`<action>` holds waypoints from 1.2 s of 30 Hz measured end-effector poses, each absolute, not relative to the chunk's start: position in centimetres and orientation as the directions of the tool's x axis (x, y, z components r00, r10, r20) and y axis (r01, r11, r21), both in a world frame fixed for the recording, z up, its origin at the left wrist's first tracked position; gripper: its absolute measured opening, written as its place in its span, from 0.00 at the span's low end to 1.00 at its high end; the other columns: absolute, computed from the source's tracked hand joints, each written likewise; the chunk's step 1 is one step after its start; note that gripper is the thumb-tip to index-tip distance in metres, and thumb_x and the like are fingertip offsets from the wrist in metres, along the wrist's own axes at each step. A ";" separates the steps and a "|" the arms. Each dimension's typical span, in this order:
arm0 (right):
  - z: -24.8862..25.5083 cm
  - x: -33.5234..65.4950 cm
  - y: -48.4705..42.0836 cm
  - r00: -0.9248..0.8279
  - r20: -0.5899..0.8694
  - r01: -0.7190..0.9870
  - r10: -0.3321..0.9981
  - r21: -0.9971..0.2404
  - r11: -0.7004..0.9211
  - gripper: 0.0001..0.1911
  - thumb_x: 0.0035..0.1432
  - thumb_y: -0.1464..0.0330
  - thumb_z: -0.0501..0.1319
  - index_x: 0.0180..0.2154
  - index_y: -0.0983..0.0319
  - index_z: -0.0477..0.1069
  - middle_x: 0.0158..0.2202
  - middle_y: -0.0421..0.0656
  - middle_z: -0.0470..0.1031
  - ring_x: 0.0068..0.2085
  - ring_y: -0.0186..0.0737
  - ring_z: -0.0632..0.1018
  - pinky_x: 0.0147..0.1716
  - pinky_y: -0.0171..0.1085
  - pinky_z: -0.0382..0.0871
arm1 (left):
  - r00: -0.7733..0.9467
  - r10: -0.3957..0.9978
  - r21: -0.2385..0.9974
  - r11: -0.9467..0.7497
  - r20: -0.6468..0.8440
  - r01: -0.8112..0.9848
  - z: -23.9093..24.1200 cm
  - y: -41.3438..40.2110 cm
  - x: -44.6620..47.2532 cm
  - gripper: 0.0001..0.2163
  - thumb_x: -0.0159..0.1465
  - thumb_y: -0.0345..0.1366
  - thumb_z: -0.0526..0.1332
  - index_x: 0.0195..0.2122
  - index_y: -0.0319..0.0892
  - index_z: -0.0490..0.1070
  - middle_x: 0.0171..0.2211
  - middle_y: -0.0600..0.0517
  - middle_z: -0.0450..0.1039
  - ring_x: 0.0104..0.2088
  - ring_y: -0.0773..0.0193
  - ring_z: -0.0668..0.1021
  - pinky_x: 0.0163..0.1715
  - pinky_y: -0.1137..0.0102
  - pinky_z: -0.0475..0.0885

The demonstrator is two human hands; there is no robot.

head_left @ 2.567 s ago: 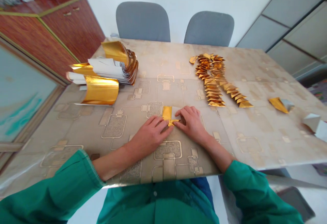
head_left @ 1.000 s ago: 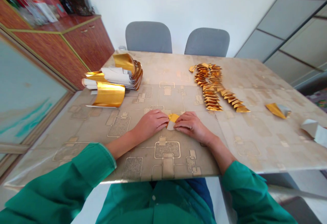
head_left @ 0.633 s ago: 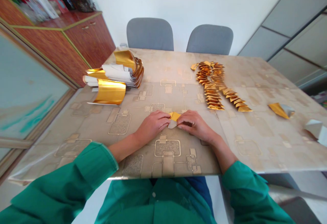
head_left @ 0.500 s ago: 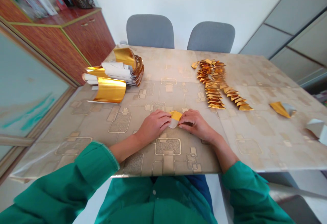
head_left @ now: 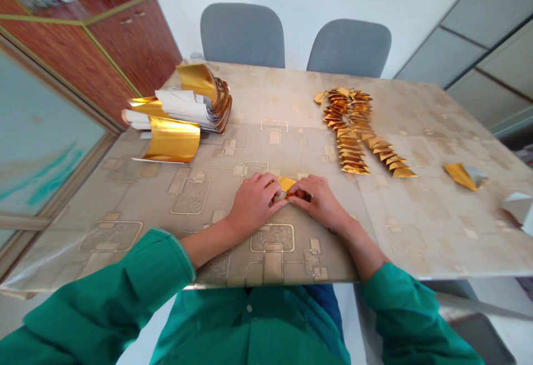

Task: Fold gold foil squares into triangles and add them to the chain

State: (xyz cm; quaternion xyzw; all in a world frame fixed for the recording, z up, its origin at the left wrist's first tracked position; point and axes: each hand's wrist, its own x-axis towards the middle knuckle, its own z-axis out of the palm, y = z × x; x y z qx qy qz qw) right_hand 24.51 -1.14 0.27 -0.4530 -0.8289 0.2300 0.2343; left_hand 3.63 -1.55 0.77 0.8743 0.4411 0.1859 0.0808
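Here, folded gold foil (head_left: 286, 184) lies pinched between left hand (head_left: 255, 203) and right hand (head_left: 317, 201).

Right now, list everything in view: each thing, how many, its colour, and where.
table: one, beige, centre
chairs: two, grey, beyond table
cabinet: one, reddish-brown, far left
panel: one, teal and white, left
paper stack: one, white and gold, table's left
foil sheet: one, gold, before stack
triangles: many, gold, mid-table row
loose piece: one, gold and silver, right
white piece: one, white, far right
folded piece: one, gold and white, front centre
left hand: one, on folded piece
right hand: one, on folded piece
sleeves: two, green, nearest camera
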 end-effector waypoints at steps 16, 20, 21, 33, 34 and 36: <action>-0.1 24.3 -1.2 -0.405 0.142 0.691 0.903 -0.599 0.404 0.04 0.61 0.66 0.64 0.34 0.59 0.73 0.30 0.39 0.72 0.35 0.38 0.70 0.37 0.38 0.57 | 0.529 0.818 0.311 -0.576 0.228 0.756 0.8 -1.5 3.8 0.09 0.63 0.40 0.66 0.35 0.41 0.70 0.44 0.49 0.73 0.44 0.54 0.72 0.42 0.61 0.67; 0.0 24.1 -1.3 -0.394 0.128 0.698 0.910 -0.603 0.387 0.03 0.60 0.67 0.63 0.34 0.59 0.72 0.30 0.39 0.72 0.35 0.38 0.70 0.38 0.38 0.56 | 0.523 0.825 0.310 -0.565 0.213 0.765 0.8 -1.4 3.9 0.08 0.62 0.39 0.66 0.35 0.41 0.70 0.44 0.49 0.73 0.45 0.54 0.72 0.42 0.61 0.67; 0.1 24.0 -1.3 -0.391 0.127 0.699 0.912 -0.604 0.383 0.02 0.60 0.68 0.63 0.34 0.59 0.72 0.31 0.39 0.72 0.35 0.38 0.70 0.38 0.38 0.56 | 0.522 0.826 0.310 -0.563 0.212 0.766 0.8 -1.4 3.9 0.08 0.62 0.39 0.66 0.35 0.42 0.70 0.45 0.49 0.73 0.45 0.54 0.72 0.42 0.61 0.67; -0.4 23.7 -1.6 -0.309 0.120 0.735 0.943 -0.600 0.317 0.02 0.62 0.68 0.62 0.36 0.59 0.69 0.31 0.39 0.72 0.35 0.39 0.70 0.38 0.39 0.55 | 0.526 0.829 0.321 -0.559 0.192 0.764 0.7 -1.2 3.7 0.08 0.62 0.39 0.67 0.34 0.42 0.70 0.45 0.50 0.73 0.45 0.55 0.72 0.42 0.62 0.67; -0.4 23.8 -1.6 -0.313 0.118 0.734 0.942 -0.600 0.319 0.02 0.62 0.69 0.61 0.36 0.59 0.69 0.31 0.39 0.72 0.35 0.39 0.70 0.38 0.39 0.55 | 0.527 0.827 0.317 -0.561 0.193 0.764 0.7 -1.2 3.7 0.08 0.62 0.39 0.67 0.34 0.43 0.70 0.45 0.50 0.73 0.45 0.55 0.72 0.43 0.62 0.67; -0.3 24.0 -1.6 -0.325 0.116 0.733 0.939 -0.596 0.327 0.01 0.62 0.69 0.60 0.36 0.59 0.69 0.31 0.39 0.72 0.35 0.40 0.70 0.38 0.39 0.55 | 0.529 0.825 0.306 -0.564 0.196 0.767 0.6 -1.2 3.8 0.08 0.62 0.40 0.67 0.35 0.43 0.70 0.45 0.50 0.73 0.45 0.55 0.72 0.43 0.61 0.67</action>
